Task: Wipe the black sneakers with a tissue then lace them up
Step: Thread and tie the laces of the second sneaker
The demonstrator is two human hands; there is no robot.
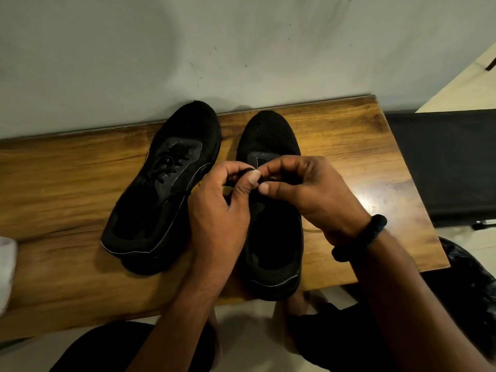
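Two black sneakers stand side by side on the wooden worktop (67, 170) in the middle of the frame, toes pointing up toward the pale wall (241, 49). The one on the left of the frame (161, 189) sits at a slight angle, its toe leaning right, and its laces (167, 167) already criss-cross through the eyelets. The one on the right of the frame (268, 135) lies straighter, its heel close to the worktop's near edge; its middle is covered by both hands.

The left hand (217, 208) and the right hand (308, 194) meet over this sneaker's tongue, thumbs nearly touching. Each grip is closed tight: fingers curl in and the thumb presses against them, pinching a black lace (245, 171) that shows as a thin dark strand between the fingertips. Which eyelet the lace runs through cannot be told.

A dark bracelet (375, 226) circles the right wrist. A white tissue (6, 269) lies at the far left edge of the frame, well apart from the sneakers. A shiny black bag (467, 277) sits at the lower right.
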